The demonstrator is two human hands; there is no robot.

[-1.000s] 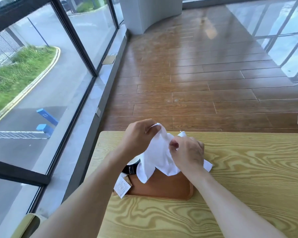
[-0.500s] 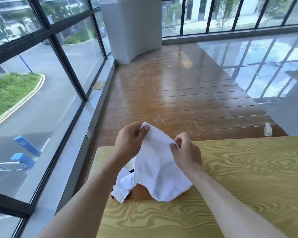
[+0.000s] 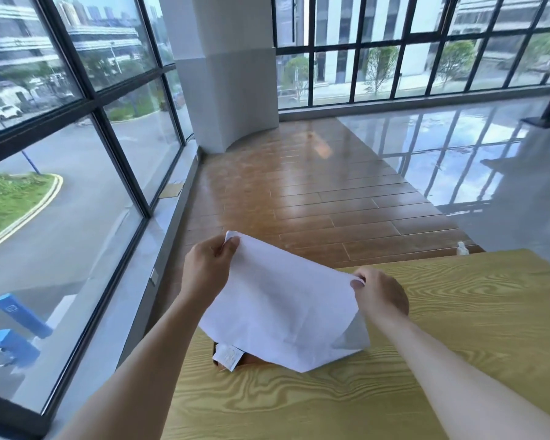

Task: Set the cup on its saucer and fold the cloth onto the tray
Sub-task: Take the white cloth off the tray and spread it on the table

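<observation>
A white cloth (image 3: 283, 309) hangs spread out between both hands above the table. My left hand (image 3: 207, 268) pinches its upper left corner, raised higher. My right hand (image 3: 378, 293) pinches the upper right corner. The cloth's lower edge droops over a brown tray (image 3: 251, 360), of which only a small strip shows beneath, beside a white tag (image 3: 229, 357). The cup and saucer are hidden behind the cloth.
The yellow wood-grain table (image 3: 426, 360) stretches to the right and toward me. Its left edge runs close to a large glass window wall (image 3: 77, 201). A small clear bottle (image 3: 462, 248) stands on the floor beyond the table's far edge.
The hands have moved apart and lifted, spreading the bunched cloth into a flat sheet that now covers the tray and cup. The camera has tilted upward.
</observation>
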